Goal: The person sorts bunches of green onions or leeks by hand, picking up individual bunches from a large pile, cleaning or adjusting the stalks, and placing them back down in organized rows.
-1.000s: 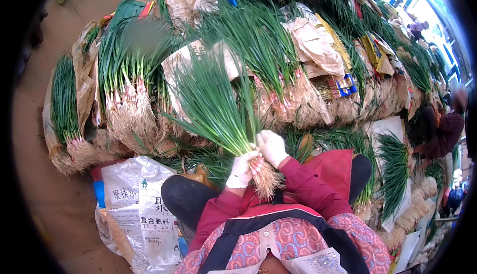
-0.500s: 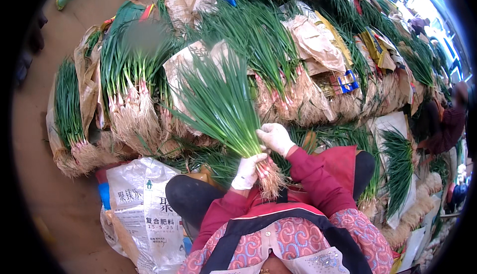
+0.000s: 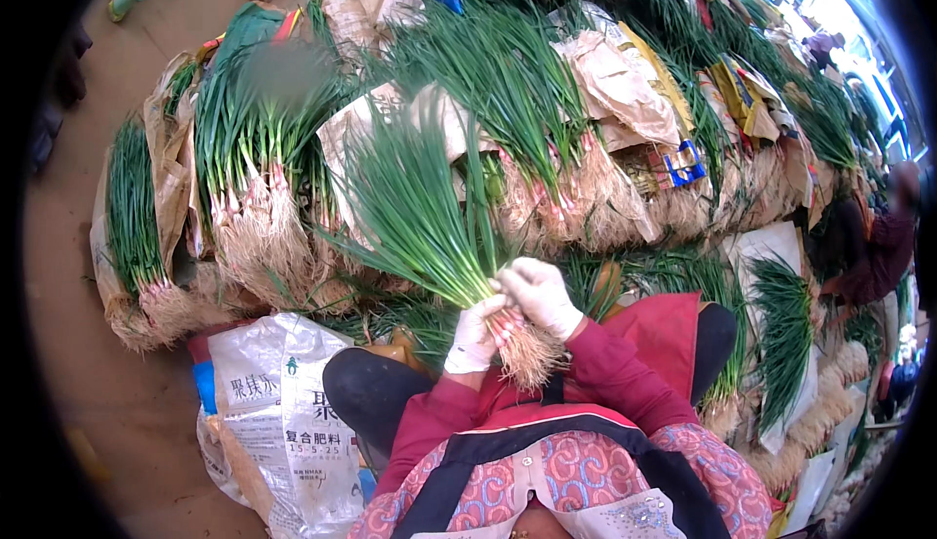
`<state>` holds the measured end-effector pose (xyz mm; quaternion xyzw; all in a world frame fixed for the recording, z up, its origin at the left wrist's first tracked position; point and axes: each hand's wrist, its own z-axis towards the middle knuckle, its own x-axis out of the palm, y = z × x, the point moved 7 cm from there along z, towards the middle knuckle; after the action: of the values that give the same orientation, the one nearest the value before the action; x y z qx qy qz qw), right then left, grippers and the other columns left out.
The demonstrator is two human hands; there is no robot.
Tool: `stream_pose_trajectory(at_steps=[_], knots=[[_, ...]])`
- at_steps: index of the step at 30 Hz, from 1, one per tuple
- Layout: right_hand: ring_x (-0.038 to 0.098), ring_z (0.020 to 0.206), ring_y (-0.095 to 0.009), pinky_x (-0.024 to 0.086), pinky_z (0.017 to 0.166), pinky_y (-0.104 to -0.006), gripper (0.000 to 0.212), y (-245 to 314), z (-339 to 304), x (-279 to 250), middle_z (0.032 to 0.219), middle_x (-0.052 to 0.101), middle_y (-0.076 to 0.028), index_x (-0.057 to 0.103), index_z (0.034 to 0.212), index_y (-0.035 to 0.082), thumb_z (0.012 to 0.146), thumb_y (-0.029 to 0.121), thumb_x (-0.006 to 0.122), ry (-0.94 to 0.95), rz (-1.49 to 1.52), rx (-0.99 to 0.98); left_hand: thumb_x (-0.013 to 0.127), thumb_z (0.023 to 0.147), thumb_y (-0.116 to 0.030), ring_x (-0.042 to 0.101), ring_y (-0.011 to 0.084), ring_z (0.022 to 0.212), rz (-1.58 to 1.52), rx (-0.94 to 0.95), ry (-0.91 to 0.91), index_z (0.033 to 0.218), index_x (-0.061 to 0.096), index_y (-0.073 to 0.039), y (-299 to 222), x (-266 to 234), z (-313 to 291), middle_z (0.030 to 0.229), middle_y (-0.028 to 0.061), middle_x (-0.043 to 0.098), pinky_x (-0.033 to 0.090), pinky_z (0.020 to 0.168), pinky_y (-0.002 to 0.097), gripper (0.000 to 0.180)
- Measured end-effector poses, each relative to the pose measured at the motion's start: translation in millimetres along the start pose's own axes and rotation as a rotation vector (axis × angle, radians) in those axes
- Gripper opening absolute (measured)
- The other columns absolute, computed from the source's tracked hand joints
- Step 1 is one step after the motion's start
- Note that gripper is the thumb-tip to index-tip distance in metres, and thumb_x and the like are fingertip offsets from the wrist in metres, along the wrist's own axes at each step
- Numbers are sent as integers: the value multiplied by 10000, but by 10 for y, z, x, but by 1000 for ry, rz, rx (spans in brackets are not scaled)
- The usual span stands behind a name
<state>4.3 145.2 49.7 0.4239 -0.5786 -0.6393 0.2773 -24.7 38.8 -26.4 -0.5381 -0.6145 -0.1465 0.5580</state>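
Observation:
A fanned bunch of spring onions (image 3: 420, 212) is held in front of my lap, long green leaves pointing up and to the left, pinkish bulbs and pale stringy roots toward me. My left hand (image 3: 475, 336), in a white glove, is closed around the bunch just above the bulbs. Against the other side of the stems, my right hand (image 3: 542, 295), also in a white glove, has its fingers curled onto the bunch close to the left fingertips. Part of its grip is hidden behind its own knuckles.
Stacked spring onions (image 3: 259, 168) line the far side, with paper sacks (image 3: 620, 85) among them. A white printed sack (image 3: 288, 412) lies at my left. More onions (image 3: 781, 329) rest on pale sheeting at right, where another person (image 3: 883, 246) sits. Loose leaves lie before my knees.
My right hand has come down toward the bulbs, nearer my left hand. The left hand has shifted slightly left, and the leaves have swung a little more upright.

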Motion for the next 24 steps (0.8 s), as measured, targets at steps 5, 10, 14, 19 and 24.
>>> stream_pose_trajectory(at_steps=[5, 10, 14, 19, 24], knots=[[584, 668, -144, 470, 604, -272, 183, -533, 120, -320, 746, 614, -37, 612, 839, 51, 890, 185, 498, -63, 290, 220, 559, 786, 4, 597, 188, 773, -87, 57, 31, 1059, 503, -70, 24, 34, -3, 966, 70, 565, 537, 666, 346, 288], [612, 824, -328, 477, 773, -408, 412, -689, 108, -195, 863, 636, -177, 640, 914, 46, 850, 413, 464, 542, -1003, 215, 532, 823, -57, 595, 190, 814, -93, 7, 91, 1410, 241, -126, -105, 228, -86, 1284, 138, 465, 536, 702, 347, 659], [617, 778, -315, 491, 702, -394, 205, 2, 774, -527, 833, 638, -131, 613, 909, 99, 855, 273, 517, -253, -784, -211, 550, 813, -68, 593, 173, 825, -91, 8, 140, 1388, 268, -76, -41, 179, 11, 1337, 134, 420, 536, 702, 353, 641], [620, 769, -323, 490, 710, -395, 265, -716, 1463, -638, 786, 640, -154, 640, 817, 63, 786, 318, 576, -133, -1115, 93, 566, 801, -61, 588, 194, 836, -145, -19, 165, 1300, 381, -34, -35, 223, 43, 1232, 110, 499, 535, 703, 351, 532], [611, 650, -207, 488, 653, -336, 225, -483, 1462, -808, 741, 655, -118, 635, 750, 35, 780, 254, 595, -83, -308, 162, 575, 793, -60, 614, 230, 801, -130, 29, 148, 1239, 431, -29, -116, 161, 2, 1156, 124, 539, 551, 684, 372, 470]])
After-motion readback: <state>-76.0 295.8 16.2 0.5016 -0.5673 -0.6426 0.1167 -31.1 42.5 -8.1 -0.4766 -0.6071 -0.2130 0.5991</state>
